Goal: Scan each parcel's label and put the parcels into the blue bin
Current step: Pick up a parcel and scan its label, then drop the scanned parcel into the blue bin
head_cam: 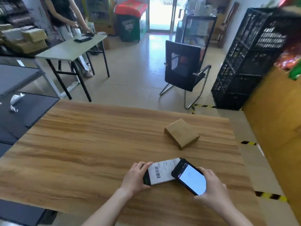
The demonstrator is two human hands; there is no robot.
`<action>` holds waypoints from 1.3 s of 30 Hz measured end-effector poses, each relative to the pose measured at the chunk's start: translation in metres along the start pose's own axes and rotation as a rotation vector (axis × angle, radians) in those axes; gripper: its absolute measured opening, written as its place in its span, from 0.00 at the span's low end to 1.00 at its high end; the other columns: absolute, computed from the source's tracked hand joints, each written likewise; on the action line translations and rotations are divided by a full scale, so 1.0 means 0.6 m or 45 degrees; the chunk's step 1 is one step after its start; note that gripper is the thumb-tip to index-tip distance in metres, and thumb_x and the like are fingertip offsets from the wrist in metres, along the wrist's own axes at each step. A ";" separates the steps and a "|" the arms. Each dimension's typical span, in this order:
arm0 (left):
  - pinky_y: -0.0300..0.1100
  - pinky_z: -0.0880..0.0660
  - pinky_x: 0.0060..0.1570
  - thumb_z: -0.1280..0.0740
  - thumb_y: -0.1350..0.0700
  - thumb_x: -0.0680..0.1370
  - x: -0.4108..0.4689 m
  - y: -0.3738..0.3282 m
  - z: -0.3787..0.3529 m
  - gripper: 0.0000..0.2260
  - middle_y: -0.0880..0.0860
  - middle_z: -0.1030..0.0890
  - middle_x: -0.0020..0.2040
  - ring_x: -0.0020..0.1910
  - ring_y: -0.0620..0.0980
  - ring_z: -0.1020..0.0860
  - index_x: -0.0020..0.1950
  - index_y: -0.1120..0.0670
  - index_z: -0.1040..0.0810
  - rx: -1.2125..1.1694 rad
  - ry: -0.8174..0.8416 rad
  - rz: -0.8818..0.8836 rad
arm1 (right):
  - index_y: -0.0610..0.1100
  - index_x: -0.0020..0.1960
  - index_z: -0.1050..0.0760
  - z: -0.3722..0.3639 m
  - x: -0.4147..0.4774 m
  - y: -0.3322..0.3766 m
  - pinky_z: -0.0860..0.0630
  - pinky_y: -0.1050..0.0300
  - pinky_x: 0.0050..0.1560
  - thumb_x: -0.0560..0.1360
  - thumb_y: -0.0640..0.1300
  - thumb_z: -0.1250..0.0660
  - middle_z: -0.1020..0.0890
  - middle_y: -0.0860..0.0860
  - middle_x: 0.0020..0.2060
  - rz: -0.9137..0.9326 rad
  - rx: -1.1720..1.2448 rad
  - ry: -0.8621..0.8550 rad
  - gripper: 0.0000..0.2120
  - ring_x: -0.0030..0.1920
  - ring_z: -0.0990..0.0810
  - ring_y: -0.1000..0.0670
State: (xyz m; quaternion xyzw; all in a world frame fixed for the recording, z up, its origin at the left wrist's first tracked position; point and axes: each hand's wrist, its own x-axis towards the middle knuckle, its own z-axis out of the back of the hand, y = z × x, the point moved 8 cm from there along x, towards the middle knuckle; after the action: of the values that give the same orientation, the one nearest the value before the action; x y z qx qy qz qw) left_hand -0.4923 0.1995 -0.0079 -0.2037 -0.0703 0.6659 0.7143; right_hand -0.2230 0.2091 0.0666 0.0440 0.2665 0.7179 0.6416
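Your right hand (211, 186) is closest in, fingers curled round a phone (189, 176), its screen lit white and facing up at you. It is tilted over the right end of the parcel. Just to its left, your left hand (136, 176) grips the other end of that flat dark parcel (164, 180), fingers hooked over its far edge, holding it flat on the worktop (89, 144).

The white shipping label (164, 168) faces up. Its barcode sits uncovered just right of your left fingers, and the phone overlaps the label's other end. So this looks like the scanning step, with no sign from here that the read has gone through.

Next, I'd say, line the phone's lens over that barcode, hold it level, then lift the parcel clear.

Beyond your right hand, well apart, a brown cardboard box (181, 132) lies on the worktop with no label showing; it probably wants turning over.

Blue bin? Not in view, so expect to turn for it. Far past your right hand stand stacked black crates (244, 62), contents too blurred to tell.
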 end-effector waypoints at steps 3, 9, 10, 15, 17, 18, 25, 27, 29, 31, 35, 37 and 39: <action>0.40 0.31 0.62 0.25 0.44 0.68 -0.001 -0.100 -0.024 0.41 0.44 0.33 0.69 0.65 0.46 0.35 0.77 0.43 0.42 0.022 0.028 -0.159 | 0.51 0.72 0.37 0.015 -0.085 -0.095 0.30 0.50 0.60 0.55 0.48 0.25 0.31 0.57 0.61 -0.207 0.336 -0.123 0.47 0.61 0.29 0.53; 0.40 0.32 0.63 0.27 0.40 0.69 -0.031 -0.356 -0.098 0.41 0.43 0.34 0.70 0.65 0.46 0.36 0.77 0.42 0.43 0.057 0.118 -0.504 | 0.51 0.69 0.36 0.030 -0.333 -0.313 0.24 0.51 0.49 0.54 0.46 0.25 0.31 0.54 0.54 -0.695 0.697 -0.421 0.44 0.53 0.28 0.50; 0.41 0.32 0.63 0.27 0.39 0.69 -0.042 -0.401 -0.115 0.41 0.43 0.34 0.69 0.65 0.46 0.36 0.77 0.42 0.43 0.064 0.138 -0.563 | 0.51 0.69 0.36 0.028 -0.379 -0.347 0.24 0.52 0.48 0.55 0.46 0.25 0.31 0.53 0.54 -0.765 0.717 -0.467 0.44 0.53 0.28 0.50; 0.40 0.33 0.64 0.28 0.35 0.68 -0.126 -0.629 -0.226 0.42 0.42 0.33 0.68 0.64 0.46 0.36 0.76 0.41 0.43 0.089 0.303 -0.912 | 0.51 0.71 0.38 -0.005 -0.628 -0.478 0.25 0.56 0.44 0.55 0.48 0.24 0.28 0.52 0.55 -1.129 0.868 -0.696 0.47 0.52 0.26 0.49; 0.39 0.34 0.63 0.28 0.36 0.67 -0.174 -0.722 -0.276 0.42 0.42 0.33 0.67 0.64 0.46 0.35 0.76 0.42 0.42 0.114 0.370 -1.060 | 0.50 0.72 0.38 -0.019 -0.731 -0.512 0.26 0.56 0.48 0.56 0.48 0.23 0.29 0.52 0.56 -1.255 0.909 -0.830 0.47 0.54 0.28 0.51; 0.39 0.34 0.63 0.27 0.36 0.67 -0.201 -0.765 -0.302 0.42 0.43 0.33 0.67 0.64 0.46 0.35 0.76 0.42 0.42 0.134 0.412 -1.131 | 0.50 0.72 0.37 -0.029 -0.782 -0.526 0.26 0.55 0.50 0.56 0.47 0.22 0.29 0.52 0.57 -1.326 0.930 -0.897 0.47 0.55 0.29 0.51; 0.40 0.31 0.59 0.27 0.37 0.66 -0.417 -0.988 -0.469 0.40 0.43 0.32 0.65 0.63 0.47 0.34 0.74 0.42 0.40 0.289 0.765 -1.569 | 0.49 0.71 0.37 -0.157 -1.075 -0.560 0.29 0.57 0.53 0.58 0.46 0.23 0.29 0.51 0.60 -1.783 1.141 -1.190 0.45 0.62 0.29 0.49; 0.41 0.30 0.58 0.26 0.38 0.66 -0.467 -1.039 -0.507 0.39 0.42 0.31 0.65 0.63 0.46 0.33 0.73 0.41 0.40 0.301 0.842 -1.668 | 0.49 0.69 0.34 -0.189 -1.132 -0.561 0.29 0.61 0.47 0.59 0.44 0.22 0.26 0.52 0.55 -1.833 1.188 -1.300 0.41 0.57 0.26 0.50; 0.42 0.28 0.57 0.25 0.40 0.66 -0.512 -1.085 -0.547 0.39 0.41 0.31 0.66 0.64 0.46 0.33 0.73 0.40 0.39 0.303 0.899 -1.737 | 0.49 0.67 0.33 -0.227 -1.181 -0.563 0.30 0.63 0.43 0.59 0.43 0.22 0.24 0.51 0.55 -1.915 1.262 -1.371 0.39 0.55 0.24 0.49; 0.41 0.27 0.55 0.26 0.41 0.67 -0.550 -1.123 -0.590 0.38 0.42 0.31 0.66 0.64 0.46 0.33 0.74 0.41 0.39 0.326 0.948 -1.789 | 0.46 0.62 0.30 -0.263 -1.219 -0.567 0.29 0.62 0.40 0.56 0.43 0.24 0.21 0.50 0.51 -1.997 1.334 -1.419 0.35 0.51 0.21 0.49; 0.41 0.27 0.54 0.26 0.41 0.68 -0.597 -1.188 -0.680 0.37 0.43 0.31 0.64 0.62 0.46 0.33 0.73 0.41 0.39 0.381 1.045 -1.833 | 0.45 0.55 0.28 -0.302 -1.257 -0.600 0.32 0.59 0.44 0.52 0.46 0.27 0.25 0.51 0.46 -2.117 1.414 -1.467 0.31 0.47 0.26 0.49; 0.43 0.28 0.54 0.26 0.41 0.67 -0.605 -1.229 -0.723 0.36 0.44 0.30 0.64 0.62 0.47 0.34 0.72 0.41 0.38 0.390 1.076 -1.815 | 0.50 0.52 0.32 -0.301 -1.265 -0.631 0.33 0.60 0.42 0.53 0.45 0.27 0.28 0.52 0.45 -2.180 1.499 -1.468 0.29 0.44 0.27 0.50; 0.44 0.29 0.55 0.26 0.40 0.68 -0.607 -1.271 -0.766 0.36 0.46 0.30 0.64 0.61 0.49 0.33 0.72 0.43 0.37 0.424 1.076 -1.796 | 0.49 0.49 0.32 -0.294 -1.277 -0.668 0.34 0.63 0.35 0.53 0.45 0.26 0.26 0.51 0.43 -2.265 1.558 -1.515 0.27 0.40 0.26 0.52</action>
State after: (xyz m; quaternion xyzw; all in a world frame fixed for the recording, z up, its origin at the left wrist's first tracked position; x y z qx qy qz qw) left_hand 0.3446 -0.2713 -0.0695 -0.2361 0.1917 -0.0675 0.9502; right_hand 0.1974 -0.5583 -0.0464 0.4605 0.1625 -0.3436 0.8022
